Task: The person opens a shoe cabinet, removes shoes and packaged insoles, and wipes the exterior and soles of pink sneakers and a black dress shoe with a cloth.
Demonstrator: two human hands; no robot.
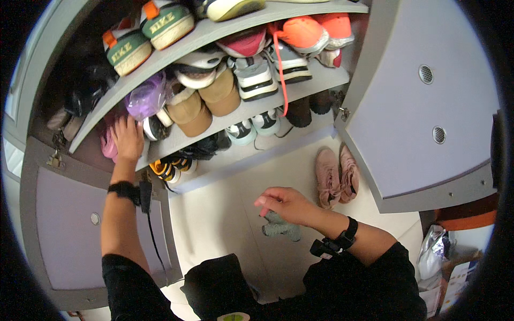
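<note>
My left hand (129, 138) reaches to the left end of the middle shelf and lies against a pink shoe (107, 142). The frame does not settle whether its fingers grip the shoe or only press on it. Just beyond the fingertips sits a purple item in clear plastic (146, 96), with a dark shoe with a white sole (154, 128) to the right. My right hand (287, 204) hovers over the floor, its fingers loosely bent and nothing visible in them. Partly beneath it lies a grey-green fuzzy cloth item (283, 229), perhaps socks.
Cabinet doors stand open at left (96, 248) and right (405, 132). Tan shoes (223, 94), grey-white sneakers (255, 78) and orange shoes (305, 34) crowd the middle shelf; green sneakers (168, 26) stand above. Pink sneakers (328, 172) rest on the floor. An orange lace (281, 76) dangles.
</note>
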